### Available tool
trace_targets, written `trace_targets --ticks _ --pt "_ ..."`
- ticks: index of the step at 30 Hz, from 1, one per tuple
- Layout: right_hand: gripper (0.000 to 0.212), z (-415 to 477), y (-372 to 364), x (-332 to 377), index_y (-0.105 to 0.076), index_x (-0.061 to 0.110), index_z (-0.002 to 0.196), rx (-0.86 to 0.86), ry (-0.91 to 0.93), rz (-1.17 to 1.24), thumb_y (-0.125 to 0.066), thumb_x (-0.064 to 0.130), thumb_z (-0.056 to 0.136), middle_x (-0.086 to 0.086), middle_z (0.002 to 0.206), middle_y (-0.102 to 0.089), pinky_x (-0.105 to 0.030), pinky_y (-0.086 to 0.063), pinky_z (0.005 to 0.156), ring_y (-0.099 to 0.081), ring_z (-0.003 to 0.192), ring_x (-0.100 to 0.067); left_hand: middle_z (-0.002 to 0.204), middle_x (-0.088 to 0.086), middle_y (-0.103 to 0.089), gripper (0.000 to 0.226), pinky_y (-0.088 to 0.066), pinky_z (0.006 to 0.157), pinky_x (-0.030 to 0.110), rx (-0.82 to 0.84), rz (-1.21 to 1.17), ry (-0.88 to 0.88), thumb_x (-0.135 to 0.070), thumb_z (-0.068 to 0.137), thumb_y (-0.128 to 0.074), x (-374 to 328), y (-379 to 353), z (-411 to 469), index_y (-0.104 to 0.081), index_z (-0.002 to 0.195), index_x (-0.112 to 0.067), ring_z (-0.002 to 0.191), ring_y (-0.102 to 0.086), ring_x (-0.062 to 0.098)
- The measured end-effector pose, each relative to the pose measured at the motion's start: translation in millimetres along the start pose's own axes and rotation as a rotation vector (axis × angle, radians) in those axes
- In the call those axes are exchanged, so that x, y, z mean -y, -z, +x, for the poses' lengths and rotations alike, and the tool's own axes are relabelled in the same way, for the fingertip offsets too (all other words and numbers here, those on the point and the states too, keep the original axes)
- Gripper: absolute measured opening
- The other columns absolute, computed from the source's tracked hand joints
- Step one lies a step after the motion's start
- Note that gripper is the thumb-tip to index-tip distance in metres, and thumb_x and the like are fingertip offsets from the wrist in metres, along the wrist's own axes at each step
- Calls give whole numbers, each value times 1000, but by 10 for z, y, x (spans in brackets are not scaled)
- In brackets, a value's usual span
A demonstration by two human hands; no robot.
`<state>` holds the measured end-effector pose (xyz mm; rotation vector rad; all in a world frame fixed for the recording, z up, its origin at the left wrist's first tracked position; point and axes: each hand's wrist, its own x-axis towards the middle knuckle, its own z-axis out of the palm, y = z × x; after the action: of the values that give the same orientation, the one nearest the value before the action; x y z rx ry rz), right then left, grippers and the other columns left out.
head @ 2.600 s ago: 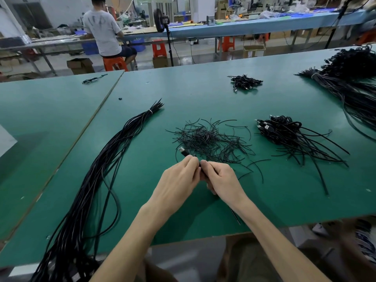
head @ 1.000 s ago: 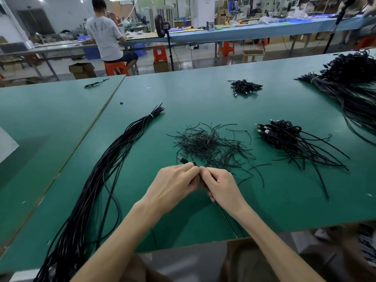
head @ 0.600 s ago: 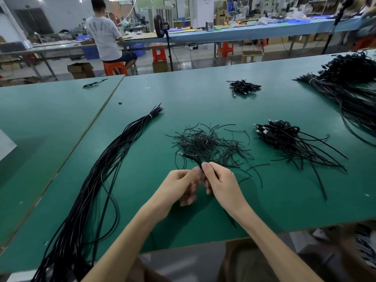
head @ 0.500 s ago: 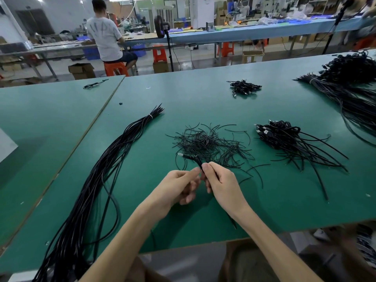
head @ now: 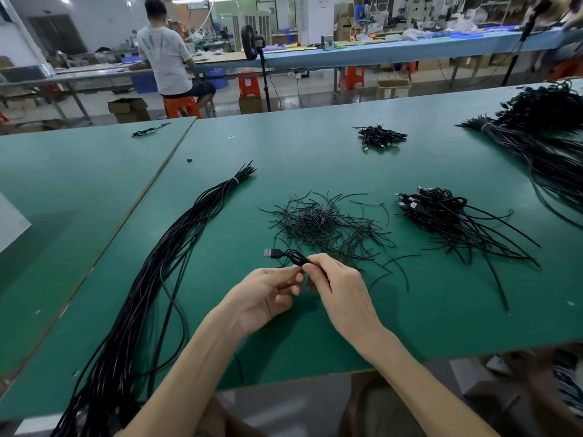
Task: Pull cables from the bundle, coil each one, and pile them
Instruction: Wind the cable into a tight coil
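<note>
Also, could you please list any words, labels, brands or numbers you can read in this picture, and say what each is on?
Nothing can be read for certain.
Grey print on the back of the seated person's white T-shirt: too blurred to read.
Markings on the cardboard box on the floor: too small to read.
Metal plug of the cable pinched by the right hand: no marking shows.

Saw matt, smooth green covering on the table (head: 315, 159); found slightly glossy black plastic on the left bundle (head: 176, 247); noticed bright metal on the plug (head: 270, 253) of the coiled cable (head: 295, 257).
</note>
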<state>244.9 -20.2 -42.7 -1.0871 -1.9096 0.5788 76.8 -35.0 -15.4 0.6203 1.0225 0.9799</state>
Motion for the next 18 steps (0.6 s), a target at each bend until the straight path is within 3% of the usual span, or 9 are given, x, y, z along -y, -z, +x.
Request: trace_targets --ticks 4,7,11,13,15,18 --pt "10 6 -16 -21 -49 28 111 29 -35 24 -47 37 108 10 77 -70 -33 -53 65 -65 67 -10 76 4 -66 10 -37 42 14 -33 34 -67 -13 88 -70 14 -21 36 -75 83 -5 59 -59 9" --pt "8 19 -27 -46 -50 25 106 22 -79 104 -50 33 107 14 75 -72 -32 -56 66 -70 69 -8 72 6 -67 18 -40 47 15 -116 223 -210 -16 97 -68 64 -69 40 -74 83 -5 60 -64 11" --pt "16 56 -3 -74 -52 18 93 4 -146 189 -56 26 105 9 70 -72 -28 -50 56 -65 58 -11 70 3 -72 13 -51 58 21 -351 640 -593 -9 99 -66 184 -169 71 -65 88 -4 60 -67 14" --pt "20 68 32 -87 -54 13 90 16 -219 277 -59 26 104 -4 67 -71 -43 -52 57 -64 55 -27 72 -4 -69 14 -51 63 21 -423 868 -713 -14 100 -65 231 -198 71 -61 87 -15 65 -65 11" --pt "23 70 64 -97 -54 9 90 48 -264 358 -58 26 105 -13 66 -69 -54 -52 61 -64 55 -37 76 -8 -65 16 -48 64 22 -420 1056 -784 -17 102 -62 251 -184 68 -56 88 -18 69 -60 13" --pt "23 75 72 -119 -55 8 90 89 -287 393 -58 27 105 -13 63 -68 -53 -51 59 -63 49 -32 82 -5 -59 16 -41 62 25 -383 1375 -984 -16 104 -59 243 -121 79 -51 91 -15 68 -52 16"
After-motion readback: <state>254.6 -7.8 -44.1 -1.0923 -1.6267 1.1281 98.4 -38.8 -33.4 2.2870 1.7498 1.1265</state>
